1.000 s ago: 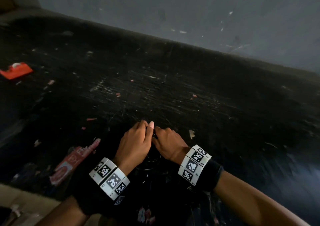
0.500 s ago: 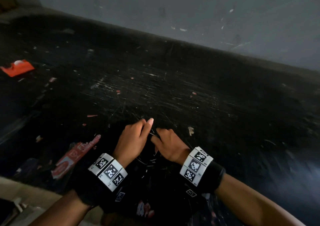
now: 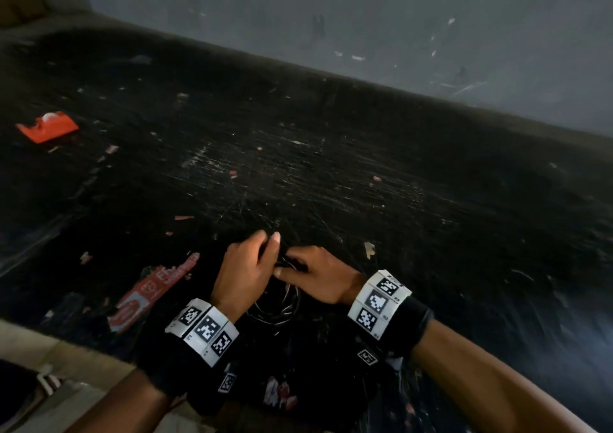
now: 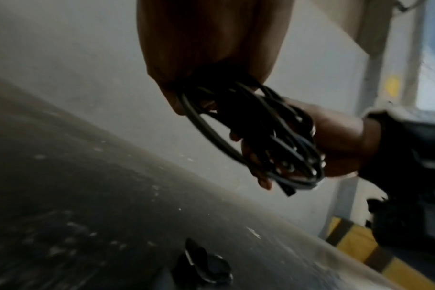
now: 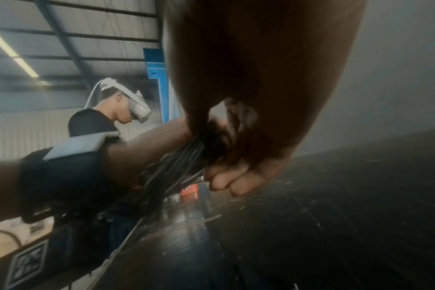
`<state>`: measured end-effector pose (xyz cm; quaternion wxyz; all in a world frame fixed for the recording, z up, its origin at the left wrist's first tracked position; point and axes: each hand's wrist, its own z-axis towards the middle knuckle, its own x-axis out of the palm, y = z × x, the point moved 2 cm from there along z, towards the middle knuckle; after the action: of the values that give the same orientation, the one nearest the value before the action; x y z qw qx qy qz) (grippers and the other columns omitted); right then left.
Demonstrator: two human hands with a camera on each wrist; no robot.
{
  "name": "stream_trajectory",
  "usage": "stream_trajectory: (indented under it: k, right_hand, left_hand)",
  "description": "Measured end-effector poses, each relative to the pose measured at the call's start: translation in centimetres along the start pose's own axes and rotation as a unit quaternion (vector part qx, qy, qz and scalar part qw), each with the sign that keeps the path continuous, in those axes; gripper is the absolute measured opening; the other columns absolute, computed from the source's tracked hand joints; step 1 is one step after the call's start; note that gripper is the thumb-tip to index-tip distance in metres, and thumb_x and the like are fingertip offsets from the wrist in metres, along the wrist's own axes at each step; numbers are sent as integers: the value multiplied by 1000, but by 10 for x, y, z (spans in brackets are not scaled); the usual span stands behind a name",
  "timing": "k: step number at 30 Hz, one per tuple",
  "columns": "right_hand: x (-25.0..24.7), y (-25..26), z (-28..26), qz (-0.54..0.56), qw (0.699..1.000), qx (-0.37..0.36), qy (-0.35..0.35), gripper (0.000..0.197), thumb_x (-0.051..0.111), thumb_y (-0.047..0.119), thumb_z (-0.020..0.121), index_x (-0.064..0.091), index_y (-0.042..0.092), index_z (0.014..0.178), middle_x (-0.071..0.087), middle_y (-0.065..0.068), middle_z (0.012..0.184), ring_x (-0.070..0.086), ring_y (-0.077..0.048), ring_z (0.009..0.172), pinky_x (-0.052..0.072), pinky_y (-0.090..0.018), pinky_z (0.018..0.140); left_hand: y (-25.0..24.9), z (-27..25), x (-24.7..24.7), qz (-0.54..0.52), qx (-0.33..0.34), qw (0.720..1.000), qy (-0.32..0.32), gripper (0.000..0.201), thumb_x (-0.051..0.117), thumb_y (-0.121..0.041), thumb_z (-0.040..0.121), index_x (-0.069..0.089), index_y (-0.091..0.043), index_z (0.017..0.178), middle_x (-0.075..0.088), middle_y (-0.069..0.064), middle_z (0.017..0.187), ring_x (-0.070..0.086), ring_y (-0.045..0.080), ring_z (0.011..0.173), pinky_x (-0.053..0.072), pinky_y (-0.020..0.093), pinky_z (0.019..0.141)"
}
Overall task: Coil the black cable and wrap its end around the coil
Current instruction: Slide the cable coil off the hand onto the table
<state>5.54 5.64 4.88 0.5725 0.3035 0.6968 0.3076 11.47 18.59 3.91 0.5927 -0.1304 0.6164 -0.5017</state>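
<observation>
The black cable (image 3: 282, 310) is gathered into a coil of several loops that hangs between my two hands above the dark table (image 3: 331, 184). My left hand (image 3: 247, 267) grips the top of the coil with curled fingers; in the left wrist view the loops (image 4: 256, 125) run out of its fist. My right hand (image 3: 311, 273) holds the same bundle from the other side, and in the right wrist view the strands (image 5: 176, 168) pass through its curled fingers (image 5: 226, 180). The cable's end is hard to pick out against the dark loops.
An orange tape dispenser (image 3: 48, 127) lies at the far left of the scratched table. A red wrapper (image 3: 149, 293) lies near the front edge, left of my hands. Small scraps dot the surface. A grey wall (image 3: 398, 18) backs the table. Another person (image 5: 107, 115) with a headset stands beyond.
Both hands have stayed together on the coil and shifted slightly; the right thumb now lies nearer the left hand, and more of the loops shows below the hands.
</observation>
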Motion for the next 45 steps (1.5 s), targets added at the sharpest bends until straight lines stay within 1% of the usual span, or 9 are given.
stream_trajectory:
  k: [4,7,10,16,22,30,35,38,45]
  right_hand:
    - [1,-24,3,103,989,101,-10,39,43,36,97,65,5,90,63,-6,69,61,-16,61,52,-30,62]
    - [16,-45,7,-117,990,69,29,22,51,27,93,67,13,96,70,-7,94,67,-24,86,54,-40,81]
    - [32,-50,7,-250,963,85,64,30,57,28,87,62,20,115,56,-7,124,59,-30,107,51,-40,91]
    - [38,-47,8,-332,937,58,94,33,49,31,92,60,12,117,54,-12,124,57,-35,109,50,-43,90]
    - [40,-45,4,-367,922,31,122,35,48,30,94,56,10,122,50,-15,128,55,-37,110,47,-44,89]
    - [41,-50,-8,-368,928,-13,57,29,41,19,96,58,1,111,57,-19,119,59,-39,101,48,-46,86]
    - [3,-48,-28,-140,985,14,-97,17,56,16,87,65,2,92,65,-15,97,63,-28,87,48,-30,77]
    - [-28,-37,-54,-65,983,-11,-170,9,61,11,83,68,5,85,64,-2,83,60,-11,76,42,-12,68]
    - [-86,-35,-114,-57,970,-2,-237,8,63,12,82,68,10,88,64,1,86,60,-8,77,46,-17,69]
  left_hand:
    - [21,-3,-15,-9,-49,998,-31,41,52,-26,94,37,-20,57,43,-4,51,42,11,48,30,23,50]
    - [26,-7,-19,-34,-67,996,-43,43,53,-26,93,37,-18,55,39,-6,48,38,9,44,30,21,47]
    - [27,-10,-21,-62,-76,995,-36,38,52,-31,94,45,-13,62,44,-4,51,40,8,46,36,29,52]
    - [25,-13,-24,-50,-99,994,-1,33,49,-36,95,54,-8,77,64,13,76,59,23,72,40,15,61]
    - [27,-12,-19,-47,-93,994,18,23,58,-19,90,56,-8,70,59,5,64,55,17,62,38,16,55]
    - [26,-13,-7,-79,-107,987,92,7,63,-22,85,60,-19,79,68,0,85,63,10,85,49,28,75]
    - [5,-13,17,-96,-106,978,154,14,63,-37,85,62,-23,85,69,-3,92,63,7,89,50,27,75]
    - [-21,-8,40,-119,-72,972,191,22,62,-42,86,63,-21,83,71,-1,86,65,7,84,51,29,75]
    - [-89,2,82,-160,53,959,228,29,55,-32,93,55,-12,72,58,-6,65,55,4,63,44,29,64]
